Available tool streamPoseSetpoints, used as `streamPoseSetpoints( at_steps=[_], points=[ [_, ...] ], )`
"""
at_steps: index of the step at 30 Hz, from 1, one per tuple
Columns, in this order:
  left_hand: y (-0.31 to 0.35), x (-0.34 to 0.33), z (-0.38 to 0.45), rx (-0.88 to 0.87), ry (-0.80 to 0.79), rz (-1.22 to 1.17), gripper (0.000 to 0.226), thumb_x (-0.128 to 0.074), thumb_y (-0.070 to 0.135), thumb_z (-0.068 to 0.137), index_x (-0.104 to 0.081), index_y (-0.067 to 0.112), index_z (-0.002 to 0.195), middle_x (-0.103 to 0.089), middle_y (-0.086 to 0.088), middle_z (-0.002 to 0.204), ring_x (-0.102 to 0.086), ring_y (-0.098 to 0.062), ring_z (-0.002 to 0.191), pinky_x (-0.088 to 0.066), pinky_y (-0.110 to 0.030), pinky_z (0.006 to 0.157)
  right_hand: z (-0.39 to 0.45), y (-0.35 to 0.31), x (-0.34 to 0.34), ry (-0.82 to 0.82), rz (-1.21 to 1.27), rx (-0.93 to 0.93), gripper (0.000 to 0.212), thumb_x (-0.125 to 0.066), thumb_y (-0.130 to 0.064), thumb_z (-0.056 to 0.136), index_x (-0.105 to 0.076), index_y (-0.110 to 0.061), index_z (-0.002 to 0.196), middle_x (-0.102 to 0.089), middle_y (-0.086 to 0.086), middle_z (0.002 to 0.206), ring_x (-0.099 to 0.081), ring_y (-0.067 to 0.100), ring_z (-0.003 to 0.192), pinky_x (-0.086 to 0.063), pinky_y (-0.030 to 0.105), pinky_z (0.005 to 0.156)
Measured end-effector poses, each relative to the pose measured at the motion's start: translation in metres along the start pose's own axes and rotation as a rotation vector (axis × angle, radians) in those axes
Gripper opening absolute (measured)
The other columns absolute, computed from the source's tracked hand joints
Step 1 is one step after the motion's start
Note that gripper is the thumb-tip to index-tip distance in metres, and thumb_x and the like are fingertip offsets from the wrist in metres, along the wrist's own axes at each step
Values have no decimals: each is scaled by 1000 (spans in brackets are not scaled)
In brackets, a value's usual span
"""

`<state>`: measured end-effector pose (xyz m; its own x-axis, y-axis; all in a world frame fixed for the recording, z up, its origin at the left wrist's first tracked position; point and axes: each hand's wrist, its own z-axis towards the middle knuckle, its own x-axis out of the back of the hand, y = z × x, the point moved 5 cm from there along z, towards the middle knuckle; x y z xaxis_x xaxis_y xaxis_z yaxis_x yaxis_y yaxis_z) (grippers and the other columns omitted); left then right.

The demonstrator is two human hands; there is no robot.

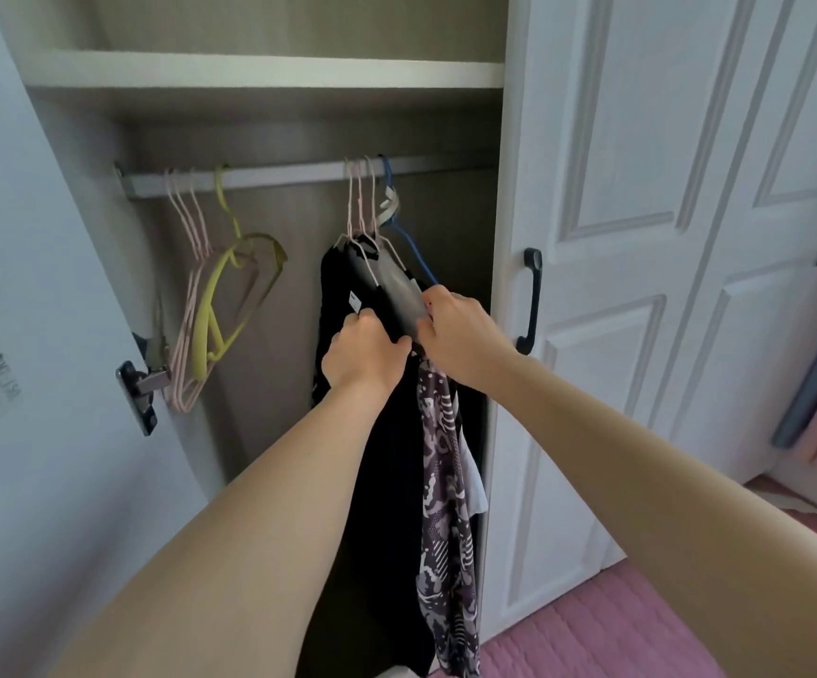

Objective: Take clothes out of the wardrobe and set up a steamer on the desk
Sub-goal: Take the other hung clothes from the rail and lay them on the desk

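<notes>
Wardrobe [260, 71]: standing open, one rail [269, 174] crossing inside.
Clothes [387, 433]: hanging at right end of rail, roughly four garments, exact count unclear.
Empty hangers [211, 305]: hanging at left, about four.
Left hand [365, 357]: curling on dark garment.
Right hand [453, 330]: pinching grey garment [401, 296].
Advice: lifting hook upward, probably avoiding tugging cloth.
</notes>
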<state>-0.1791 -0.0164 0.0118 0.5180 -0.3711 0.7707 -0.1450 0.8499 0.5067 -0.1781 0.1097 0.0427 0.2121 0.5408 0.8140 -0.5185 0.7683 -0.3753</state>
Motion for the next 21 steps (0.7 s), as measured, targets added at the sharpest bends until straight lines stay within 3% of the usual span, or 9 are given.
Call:
streamPoseSetpoints(
  at_steps=[4,7,10,15,18,21],
  points=[
    [-5,1,6,-4,-1,16,43,-62,38,85,-54,12,118,-56,-7,118,-58,-31,103,-46,-39,73,19,-1,-9,-39,29,-48,30,-45,-19,98,-47,-1,122,-63,15,101,-63,27,86,-56,42,77],
    [-14,9,16,49,1,21,42,-59,31,87,-51,13,125,-55,-8,123,-57,-33,108,-47,-40,78,30,-1,-15,-16,103,-94,19,-46,-19,97,-53,-2,103,-63,13,90,-63,26,73,-57,41,69],
    [-30,17,28,108,3,36,33,-57,32,88,-55,12,114,-59,-11,113,-58,-35,100,-47,-38,75,41,-6,-23,-67,185,-156,15,-47,-18,95,-49,-5,89,-54,7,75,-53,18,60,-46,28,51],
    [-47,26,47,98,-1,44,30,-57,34,87,-59,9,105,-61,-15,105,-59,-37,93,-48,-39,72,57,-14,-37,-141,320,-225,23,-51,-22,97,-48,-2,107,-51,4,80,-48,14,61,-36,24,46],
    [-43,26,55,60,8,69,28,-57,31,89,-60,10,108,-61,-16,108,-59,-37,97,-44,-37,70,69,-16,-39,-125,381,-259,34,-51,-24,98,-49,1,122,-55,11,94,-53,22,75,-40,27,60],
    [-38,23,60,28,15,78,29,-57,31,91,-58,10,110,-61,-17,112,-59,-39,101,-46,-39,74,78,-18,-44,-117,395,-274,34,-51,-24,98,-51,0,122,-59,15,102,-55,25,82,-40,29,67]
  ],
)
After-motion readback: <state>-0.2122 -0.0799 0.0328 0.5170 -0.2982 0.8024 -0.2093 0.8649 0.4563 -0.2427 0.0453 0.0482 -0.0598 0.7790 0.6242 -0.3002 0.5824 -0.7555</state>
